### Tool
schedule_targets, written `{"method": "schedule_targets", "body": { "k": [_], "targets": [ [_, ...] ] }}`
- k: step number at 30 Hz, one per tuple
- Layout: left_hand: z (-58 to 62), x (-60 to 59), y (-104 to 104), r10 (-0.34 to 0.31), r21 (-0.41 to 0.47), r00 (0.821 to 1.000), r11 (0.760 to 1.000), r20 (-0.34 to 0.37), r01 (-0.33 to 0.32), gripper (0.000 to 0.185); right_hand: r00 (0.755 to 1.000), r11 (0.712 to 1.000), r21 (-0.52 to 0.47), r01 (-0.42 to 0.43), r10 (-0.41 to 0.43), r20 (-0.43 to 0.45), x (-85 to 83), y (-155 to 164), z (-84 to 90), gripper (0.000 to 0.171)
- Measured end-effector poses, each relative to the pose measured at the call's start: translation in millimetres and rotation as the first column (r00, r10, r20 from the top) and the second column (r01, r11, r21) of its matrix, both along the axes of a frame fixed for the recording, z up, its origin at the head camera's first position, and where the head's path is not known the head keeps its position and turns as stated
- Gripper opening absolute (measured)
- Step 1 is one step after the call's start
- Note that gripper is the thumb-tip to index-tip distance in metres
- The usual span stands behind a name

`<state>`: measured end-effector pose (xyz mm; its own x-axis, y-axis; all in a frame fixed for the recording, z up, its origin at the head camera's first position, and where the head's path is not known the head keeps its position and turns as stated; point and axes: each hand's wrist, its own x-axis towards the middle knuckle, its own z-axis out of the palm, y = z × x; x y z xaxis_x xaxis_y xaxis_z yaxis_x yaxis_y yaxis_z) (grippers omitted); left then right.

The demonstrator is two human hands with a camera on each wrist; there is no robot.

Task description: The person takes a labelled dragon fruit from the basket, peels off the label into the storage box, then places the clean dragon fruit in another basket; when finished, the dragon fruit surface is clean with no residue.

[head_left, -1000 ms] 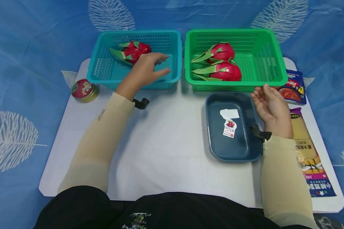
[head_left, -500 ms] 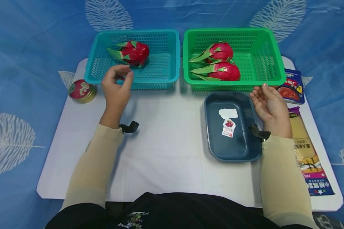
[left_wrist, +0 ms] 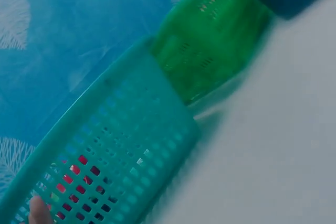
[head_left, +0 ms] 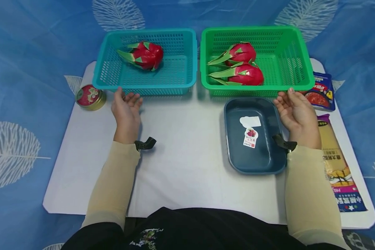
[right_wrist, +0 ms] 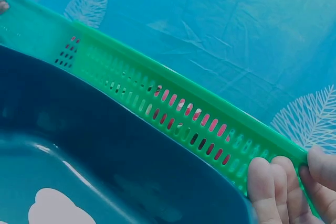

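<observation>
Mostly we see little through the left wrist camera: it is blurred, showing only the teal basket (left_wrist: 105, 156), a smear of the green basket (left_wrist: 210, 45) and one fingertip at the bottom edge. Red shows through the mesh, too vague to name from there. From the head view, our left hand (head_left: 126, 109) lies palm up with relaxed fingers, holding nothing, just in front of the teal basket's near wall; the dragon fruit (head_left: 143, 55) sits inside, well behind the fingers. Our right hand (head_left: 295, 113) is relaxed too, fingertips touching the green basket's near rim beside the dark blue tray (head_left: 234, 159). A second ago the left hand reached over the teal basket; now it is withdrawn.
</observation>
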<state>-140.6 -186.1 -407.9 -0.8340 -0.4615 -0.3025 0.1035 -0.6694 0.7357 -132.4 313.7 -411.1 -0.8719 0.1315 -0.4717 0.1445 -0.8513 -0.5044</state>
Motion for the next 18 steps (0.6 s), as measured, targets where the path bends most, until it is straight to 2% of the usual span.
{"method": "schedule_targets", "body": {
  "k": [3, 7, 9, 11, 13, 15, 17, 18],
  "targets": [
    [1.1, -7.2, -1.2, 0.014, 0.113, 1.000, 0.994, -0.012, -0.013, 0.039, 1.000, 1.000, 0.030, -0.006, 0.005, 0.015, 0.1, -0.5, 2.0, 0.027],
    [2.1, -13.8, -1.0, 0.088, 0.208, 0.994, 0.975, -0.065, -0.072, 0.030, 0.998, 0.996, 0.088, -0.001, -0.004, 0.058, 1.5, -2.3, 4.8, 0.036],
    [3.7, -16.3, 0.9, 0.119, 0.225, 0.989, 0.970, -0.089, -0.096, 0.025, 0.992, 0.991, 0.128, 0.044, -0.058, 0.109, 2.8, -2.7, 10.0, 0.037],
    [4.6, -17.8, 3.2, 0.137, 0.221, 0.985, 0.969, -0.105, -0.111, 0.021, 0.979, 0.973, 0.205, 0.106, -0.138, 0.149, 4.4, -3.8, 18.6, 0.038],
    [5.1, -18.3, 6.4, 0.153, 0.216, 0.982, 0.968, -0.106, -0.128, 0.018, 0.967, 0.932, 0.317, 0.177, -0.224, 0.119, 6.5, -7.3, 29.2, 0.042],
    [4.6, -18.6, 9.3, 0.160, 0.207, 0.980, 0.969, -0.119, -0.133, 0.018, 0.961, 0.874, 0.426, 0.234, -0.276, 0.038, 6.6, -15.8, 43.9, 0.045],
    [4.3, -19.2, 10.8, 0.162, 0.198, 0.978, 0.971, -0.132, -0.134, 0.019, 0.959, 0.799, 0.534, 0.276, -0.267, -0.095, 4.3, -32.0, 58.9, 0.044],
    [4.1, -19.5, 11.2, 0.165, 0.198, 0.978, 0.971, -0.132, -0.137, 0.018, 0.957, 0.771, 0.567, 0.290, -0.236, -0.168, 1.6, -43.0, 66.1, 0.042]
  ]
}}
